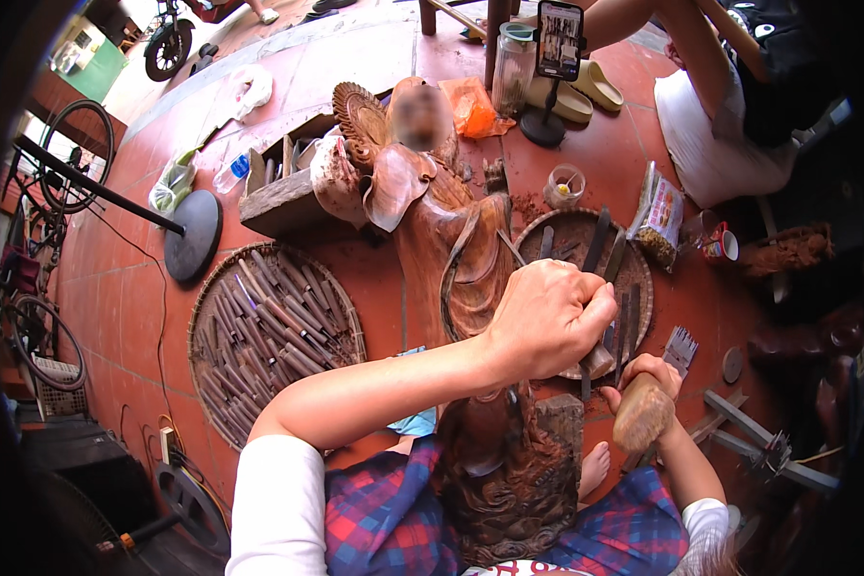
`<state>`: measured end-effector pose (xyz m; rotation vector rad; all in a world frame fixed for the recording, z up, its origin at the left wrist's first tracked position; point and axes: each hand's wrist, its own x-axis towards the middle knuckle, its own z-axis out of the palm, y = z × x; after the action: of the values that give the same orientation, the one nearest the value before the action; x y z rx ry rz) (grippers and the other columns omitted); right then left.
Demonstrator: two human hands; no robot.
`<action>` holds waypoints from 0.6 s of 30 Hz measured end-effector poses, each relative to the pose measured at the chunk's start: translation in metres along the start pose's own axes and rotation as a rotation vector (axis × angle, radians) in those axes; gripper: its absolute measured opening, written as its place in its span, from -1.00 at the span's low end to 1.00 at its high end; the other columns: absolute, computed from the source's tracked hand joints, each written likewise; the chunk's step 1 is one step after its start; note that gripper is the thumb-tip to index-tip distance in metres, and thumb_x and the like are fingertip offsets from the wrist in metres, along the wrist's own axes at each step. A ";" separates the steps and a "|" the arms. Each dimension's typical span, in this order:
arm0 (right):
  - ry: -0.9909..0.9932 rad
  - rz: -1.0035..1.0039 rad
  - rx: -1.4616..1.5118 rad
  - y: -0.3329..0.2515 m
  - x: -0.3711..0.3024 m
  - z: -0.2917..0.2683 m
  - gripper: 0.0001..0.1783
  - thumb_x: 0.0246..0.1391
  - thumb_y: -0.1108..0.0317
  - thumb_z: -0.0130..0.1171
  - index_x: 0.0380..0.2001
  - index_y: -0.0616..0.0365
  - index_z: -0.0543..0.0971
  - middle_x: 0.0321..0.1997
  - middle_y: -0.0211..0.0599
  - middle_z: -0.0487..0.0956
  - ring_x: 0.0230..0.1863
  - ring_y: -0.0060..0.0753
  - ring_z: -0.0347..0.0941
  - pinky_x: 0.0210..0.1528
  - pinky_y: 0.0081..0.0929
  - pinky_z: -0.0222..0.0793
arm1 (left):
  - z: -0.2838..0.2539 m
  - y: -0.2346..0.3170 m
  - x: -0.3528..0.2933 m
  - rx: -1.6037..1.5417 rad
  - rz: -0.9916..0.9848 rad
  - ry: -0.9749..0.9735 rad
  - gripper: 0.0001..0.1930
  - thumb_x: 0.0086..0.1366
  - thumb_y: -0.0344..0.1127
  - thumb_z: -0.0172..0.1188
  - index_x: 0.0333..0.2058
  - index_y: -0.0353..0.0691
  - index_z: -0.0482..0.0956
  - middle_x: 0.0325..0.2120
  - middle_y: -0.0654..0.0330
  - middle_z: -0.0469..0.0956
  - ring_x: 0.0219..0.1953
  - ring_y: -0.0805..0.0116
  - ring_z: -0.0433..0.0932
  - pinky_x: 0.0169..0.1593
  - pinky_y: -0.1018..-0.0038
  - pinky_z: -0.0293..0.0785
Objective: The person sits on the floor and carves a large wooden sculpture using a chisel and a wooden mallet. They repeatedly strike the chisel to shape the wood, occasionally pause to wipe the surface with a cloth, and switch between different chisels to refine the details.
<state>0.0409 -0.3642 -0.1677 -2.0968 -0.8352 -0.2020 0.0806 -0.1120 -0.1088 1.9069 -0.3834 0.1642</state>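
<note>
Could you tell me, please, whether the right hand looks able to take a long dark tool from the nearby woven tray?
Probably not as things stand: the right hand is near the woven tray, but it grips a wooden mallet, and in this view the left hand overlaps the tray.

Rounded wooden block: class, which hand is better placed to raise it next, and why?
Probably the right: the right hand already grips the rounded wooden block. The left hand is closed, apart from the block, and overlaps the round woven tray in this view.
</note>
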 end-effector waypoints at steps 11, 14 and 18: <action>0.056 -0.051 -0.052 0.002 0.007 0.004 -0.59 -0.38 0.42 0.43 -0.43 0.16 0.42 -0.61 -0.29 0.44 -0.61 -0.22 0.47 -0.55 -0.38 0.35 | -0.002 -0.002 0.002 -0.019 -0.011 0.011 -0.63 0.23 -0.22 -0.01 -0.67 -0.36 0.29 -0.73 -0.09 0.28 -0.62 -0.04 0.35 -0.48 0.13 0.21; 0.008 -0.036 -0.186 0.002 0.013 0.003 -0.62 -0.27 0.40 0.45 -0.43 0.13 0.41 -0.62 -0.32 0.42 -0.62 -0.30 0.46 -0.56 -0.42 0.34 | -0.003 -0.005 0.000 -0.016 0.008 0.008 -0.63 0.23 -0.22 -0.01 -0.67 -0.35 0.29 -0.73 -0.08 0.27 -0.62 -0.04 0.35 -0.48 0.14 0.21; 0.045 -0.008 -0.083 0.007 0.001 0.004 -0.60 -0.33 0.40 0.42 -0.41 0.16 0.41 -0.60 -0.24 0.45 -0.57 -0.15 0.49 -0.50 -0.36 0.38 | -0.003 -0.008 -0.002 0.006 0.045 0.019 -0.63 0.23 -0.21 -0.01 -0.69 -0.32 0.31 -0.74 -0.05 0.29 -0.60 -0.03 0.36 -0.45 0.15 0.24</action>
<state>0.0452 -0.3637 -0.1744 -2.1581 -0.8209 -0.2920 0.0815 -0.1064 -0.1159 1.9018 -0.4134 0.2128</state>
